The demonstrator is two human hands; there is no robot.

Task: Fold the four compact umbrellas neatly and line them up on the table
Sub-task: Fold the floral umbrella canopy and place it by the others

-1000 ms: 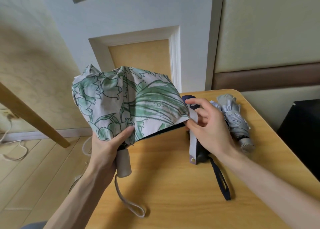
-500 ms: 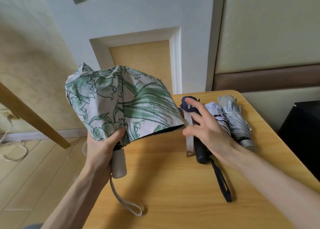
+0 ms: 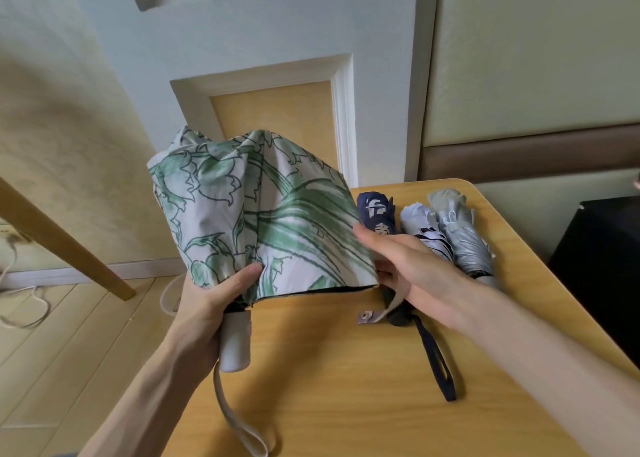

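Three folded umbrellas lie lined up at the desk's two o'clock, while the left hand grips the loose floral umbrella at ten o'clock, the right hand's hold unclear.

My left forearm enters from the lower left with a straight wrist. My left hand wraps the top of the pale grey plastic handle of the white fabric compact umbrella with green flower print, thumb pressed flat on the cloth just above the grip. My right forearm enters from the lower right. My right hand sits back-up, right of that grip, one straight finger on the cloth's outer edge. The other fingertips are hidden, so I cannot tell whether they pinch.
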